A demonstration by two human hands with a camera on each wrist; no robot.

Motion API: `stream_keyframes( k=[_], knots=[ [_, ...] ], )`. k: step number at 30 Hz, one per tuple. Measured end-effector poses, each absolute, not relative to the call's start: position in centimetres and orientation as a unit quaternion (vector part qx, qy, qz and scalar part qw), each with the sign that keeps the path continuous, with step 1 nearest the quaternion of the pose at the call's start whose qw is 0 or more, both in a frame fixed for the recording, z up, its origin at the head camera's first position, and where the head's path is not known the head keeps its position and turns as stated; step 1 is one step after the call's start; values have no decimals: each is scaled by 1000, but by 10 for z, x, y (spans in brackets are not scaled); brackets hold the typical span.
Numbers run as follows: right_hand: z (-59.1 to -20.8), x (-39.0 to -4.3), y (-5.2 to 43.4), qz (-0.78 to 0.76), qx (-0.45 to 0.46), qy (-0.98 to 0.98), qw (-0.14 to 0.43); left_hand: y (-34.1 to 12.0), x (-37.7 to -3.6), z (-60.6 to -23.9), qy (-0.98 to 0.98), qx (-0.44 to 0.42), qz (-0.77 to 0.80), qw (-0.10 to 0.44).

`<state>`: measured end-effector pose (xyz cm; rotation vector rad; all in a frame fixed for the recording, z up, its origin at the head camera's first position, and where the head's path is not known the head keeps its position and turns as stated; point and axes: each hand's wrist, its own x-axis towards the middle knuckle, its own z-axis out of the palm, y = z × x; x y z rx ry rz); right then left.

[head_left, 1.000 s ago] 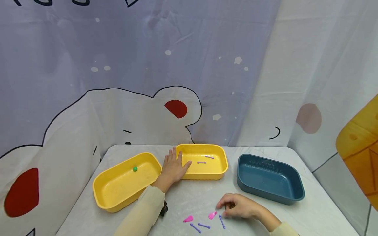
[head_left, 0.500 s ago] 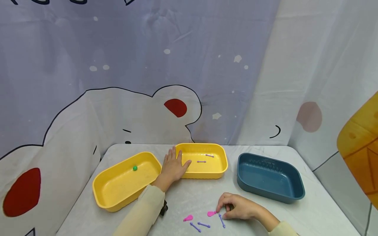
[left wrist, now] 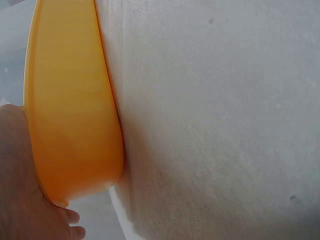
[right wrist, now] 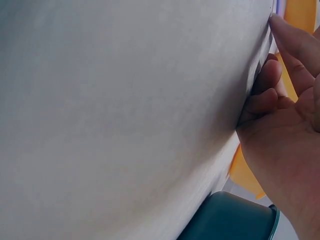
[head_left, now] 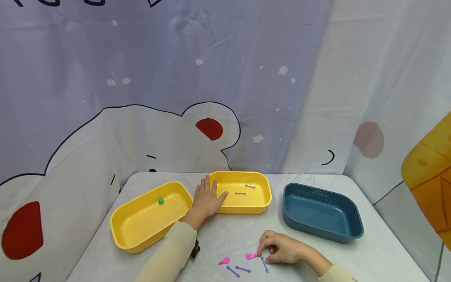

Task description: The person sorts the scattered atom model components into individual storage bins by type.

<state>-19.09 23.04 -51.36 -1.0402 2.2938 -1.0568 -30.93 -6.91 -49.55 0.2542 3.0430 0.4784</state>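
Up front, the tabletop has a bare strip between the row of trays and the small pieces near its front edge, and more bare surface at the right front corner; printed cloth closes it in at the back and on both sides.

The left hand lies flat with fingers straight, spread against the left end of the middle yellow tray, the thumb over its rim; in the left wrist view the palm presses the tray's outer wall. The right hand rests low on the tabletop near the front edge, fingers curled, its fingertips pinching at the pink piece and touching the purple stick just beside it. Another pink piece and two more purple sticks lie just left of these.

That middle tray holds two purple sticks. The left yellow tray holds one green bead. The blue tray, at the right, shows only its bare floor.
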Motion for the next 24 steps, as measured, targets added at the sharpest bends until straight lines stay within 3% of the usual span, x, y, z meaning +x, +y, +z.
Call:
stream_keyframes(
  k=[24],
  knots=[
    [-512, -191, 229, -367, -384, 823, 202, -68, -309, -496, 984, 79, 157, 23]
  ],
)
